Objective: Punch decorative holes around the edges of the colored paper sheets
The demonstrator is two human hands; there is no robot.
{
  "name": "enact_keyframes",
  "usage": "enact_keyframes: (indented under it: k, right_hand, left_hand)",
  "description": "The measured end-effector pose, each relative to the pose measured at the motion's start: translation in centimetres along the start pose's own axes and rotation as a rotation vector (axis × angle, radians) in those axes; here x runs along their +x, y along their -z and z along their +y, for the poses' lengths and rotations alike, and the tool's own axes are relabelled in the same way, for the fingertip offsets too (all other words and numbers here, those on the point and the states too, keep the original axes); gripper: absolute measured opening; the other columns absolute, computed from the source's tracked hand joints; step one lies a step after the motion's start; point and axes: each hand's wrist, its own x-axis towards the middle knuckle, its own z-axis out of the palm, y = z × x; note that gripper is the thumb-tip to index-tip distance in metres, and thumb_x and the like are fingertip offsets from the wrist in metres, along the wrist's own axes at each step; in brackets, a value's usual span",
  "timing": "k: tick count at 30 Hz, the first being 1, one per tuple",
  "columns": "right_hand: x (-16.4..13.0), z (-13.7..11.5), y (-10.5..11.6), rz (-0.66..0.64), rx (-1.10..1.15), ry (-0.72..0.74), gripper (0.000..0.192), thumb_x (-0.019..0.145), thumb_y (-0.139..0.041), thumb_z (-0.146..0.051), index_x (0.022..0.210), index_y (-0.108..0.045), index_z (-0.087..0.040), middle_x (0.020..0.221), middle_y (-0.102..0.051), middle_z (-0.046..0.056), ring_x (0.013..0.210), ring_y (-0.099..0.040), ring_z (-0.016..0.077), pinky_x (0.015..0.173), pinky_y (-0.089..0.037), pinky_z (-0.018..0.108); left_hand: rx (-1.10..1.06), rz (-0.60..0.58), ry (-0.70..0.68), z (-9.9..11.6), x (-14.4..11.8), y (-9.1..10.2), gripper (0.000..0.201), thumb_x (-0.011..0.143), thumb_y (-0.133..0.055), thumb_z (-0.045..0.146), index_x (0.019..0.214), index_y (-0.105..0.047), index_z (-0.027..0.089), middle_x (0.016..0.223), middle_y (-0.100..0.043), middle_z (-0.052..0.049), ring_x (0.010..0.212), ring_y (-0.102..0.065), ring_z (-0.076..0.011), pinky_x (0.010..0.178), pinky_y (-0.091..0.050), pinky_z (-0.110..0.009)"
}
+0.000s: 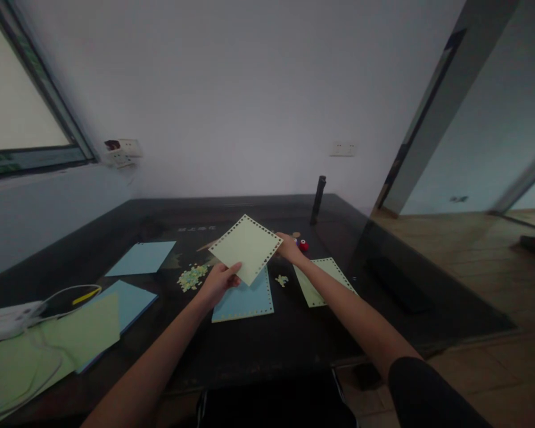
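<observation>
A pale yellow-green paper sheet (246, 246) with punched shapes along its edges is held up, turned like a diamond. My left hand (220, 282) grips its lower left edge, thumb on top. At the right corner my right hand (289, 246) is closed on the same sheet, its fingers partly hidden behind. Under it lies a blue sheet (245, 303) with punched edges, partly covered. A pile of small paper cut-outs (192, 277) sits left of my left hand, and a smaller heap of cut-outs (282, 280) lies right of the blue sheet.
Another punched pale green sheet (314, 291) lies under my right forearm. Small red punches (303, 244) stand behind my right wrist, near an upright black cylinder (318, 200). Blue paper (142, 258), stacked green sheets (89, 327) and a white power strip with cable (11, 321) occupy the left.
</observation>
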Motion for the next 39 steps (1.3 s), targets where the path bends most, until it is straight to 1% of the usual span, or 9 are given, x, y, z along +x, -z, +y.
enact_keyframes:
  k: [3, 6, 9, 13, 17, 23, 29, 33, 39]
  right_hand:
    - [-2.9, 0.3, 1.8, -0.058, 0.239, -0.025, 0.014, 0.065, -0.059, -0.012, 0.078, -0.062, -0.014, 0.066, -0.065, 0.001, 0.057, -0.06, 0.0142, 0.057, -0.051, 0.026]
    - [-5.9, 0.0, 3.3, -0.085, 0.552, -0.067, 0.022, 0.057, -0.069, -0.015, 0.078, -0.065, -0.013, 0.072, -0.066, 0.001, 0.059, -0.062, 0.014, 0.059, -0.055, 0.029]
    - [-8.3, -0.4, 4.0, -0.092, 0.728, -0.108, 0.037, 0.056, -0.076, -0.017, 0.091, -0.066, -0.016, 0.085, -0.068, 0.003, 0.069, -0.065, 0.0146, 0.067, -0.057, 0.031]
    - [-9.9, -0.4, 3.7, -0.092, 0.91, -0.188, 0.035, 0.063, -0.077, -0.025, 0.095, -0.066, -0.018, 0.096, -0.068, 0.006, 0.073, -0.066, 0.014, 0.074, -0.057, 0.031]
    - [-10.3, 0.1, 3.0, -0.072, 0.959, -0.253, 0.034, 0.062, -0.078, -0.027, 0.093, -0.066, -0.018, 0.083, -0.069, 0.004, 0.066, -0.066, 0.0135, 0.07, -0.057, 0.03]
    - [-10.3, 0.1, 2.5, -0.054, 0.977, -0.262, 0.033, 0.064, -0.077, -0.027, 0.093, -0.064, -0.019, 0.079, -0.068, 0.002, 0.062, -0.065, 0.0121, 0.068, -0.056, 0.029]
    - [-10.3, 0.5, 1.8, -0.086, 1.004, -0.246, 0.033, 0.063, -0.078, -0.026, 0.091, -0.064, -0.02, 0.08, -0.066, 0.001, 0.067, -0.066, 0.0126, 0.075, -0.056, 0.032]
    - [-10.3, 0.7, 1.4, -0.097, 0.989, -0.256, 0.033, 0.063, -0.078, -0.026, 0.093, -0.064, -0.019, 0.082, -0.067, 0.002, 0.066, -0.067, 0.0138, 0.073, -0.056, 0.032]
    - [-10.4, 0.3, 1.2, -0.142, 1.014, -0.305, 0.035, 0.062, -0.079, -0.023, 0.094, -0.065, -0.017, 0.087, -0.068, 0.005, 0.073, -0.068, 0.0163, 0.075, -0.056, 0.031]
  left_hand:
    - [-0.005, -0.079, 0.021, 0.4, -0.6, -2.1, 0.03, 0.064, -0.075, 0.035, 0.07, -0.06, 0.01, 0.051, -0.057, 0.0, 0.043, -0.053, -0.0091, 0.043, -0.042, -0.02]
    - [-0.008, -0.11, 0.0, 0.9, -0.9, -4.4, 0.029, 0.066, -0.074, 0.034, 0.072, -0.06, 0.009, 0.056, -0.06, -0.002, 0.044, -0.055, -0.01, 0.045, -0.045, -0.021]
    - [0.002, -0.066, -0.041, 0.6, -0.6, -6.0, 0.027, 0.07, -0.071, 0.033, 0.075, -0.061, 0.008, 0.058, -0.062, -0.005, 0.045, -0.057, -0.0114, 0.048, -0.049, -0.023]
    - [-0.009, -0.007, -0.076, -0.8, 0.3, -6.7, 0.023, 0.075, -0.067, 0.028, 0.083, -0.062, 0.008, 0.062, -0.066, -0.006, 0.05, -0.061, -0.0128, 0.055, -0.053, -0.024]
    - [0.055, 0.028, -0.116, -1.5, 0.7, -6.4, 0.017, 0.076, -0.066, 0.022, 0.085, -0.063, 0.008, 0.063, -0.067, -0.007, 0.054, -0.064, -0.0147, 0.059, -0.055, -0.026]
    - [0.051, 0.051, -0.132, -1.3, 0.4, -6.5, 0.015, 0.072, -0.068, 0.015, 0.085, -0.063, 0.009, 0.067, -0.069, -0.007, 0.057, -0.066, -0.0162, 0.06, -0.056, -0.027]
    - [0.012, 0.033, -0.094, -1.8, 0.2, -7.0, 0.018, 0.069, -0.07, 0.013, 0.086, -0.064, 0.009, 0.069, -0.071, -0.008, 0.06, -0.067, -0.0184, 0.061, -0.057, -0.028]
    - [0.01, 0.052, -0.12, -2.0, 0.3, -6.9, 0.023, 0.068, -0.071, 0.013, 0.09, -0.063, 0.009, 0.069, -0.071, -0.009, 0.06, -0.068, -0.0195, 0.061, -0.057, -0.028]
    - [0.121, 0.091, -0.214, -1.7, 0.4, -6.6, 0.035, 0.069, -0.07, 0.021, 0.101, -0.062, 0.008, 0.088, -0.072, -0.013, 0.061, -0.069, -0.0185, 0.05, -0.054, -0.022]
